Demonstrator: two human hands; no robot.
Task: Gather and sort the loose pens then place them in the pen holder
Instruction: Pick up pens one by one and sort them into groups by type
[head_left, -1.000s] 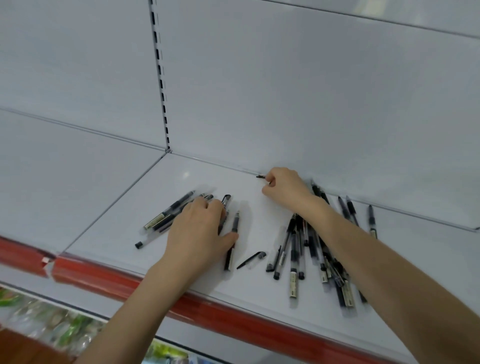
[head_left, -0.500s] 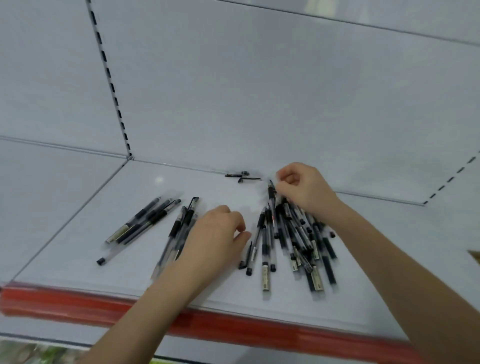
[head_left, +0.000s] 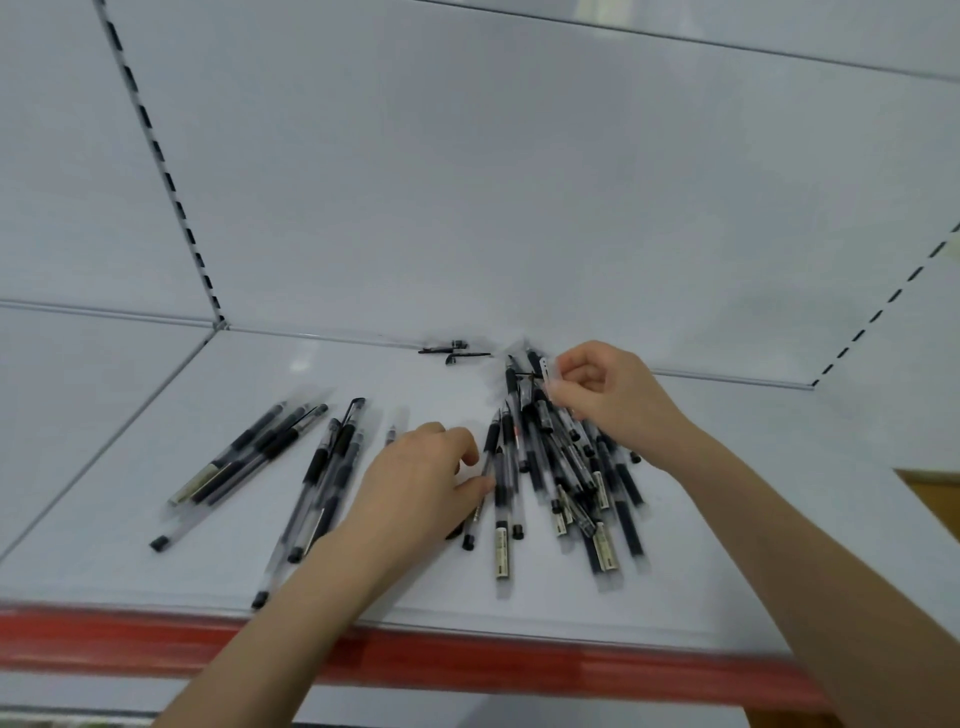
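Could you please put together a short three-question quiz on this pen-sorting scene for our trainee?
1. True or false: a pen holder is visible on the white metal shelf.
2. Which hand touches the big heap of black-grip clear pens at its far end: A the left hand, B the right hand?
3. Fill in: the two small black pen parts lie against the shelf's ____ edge.

Key: 1 false; 2 B; 3 back.
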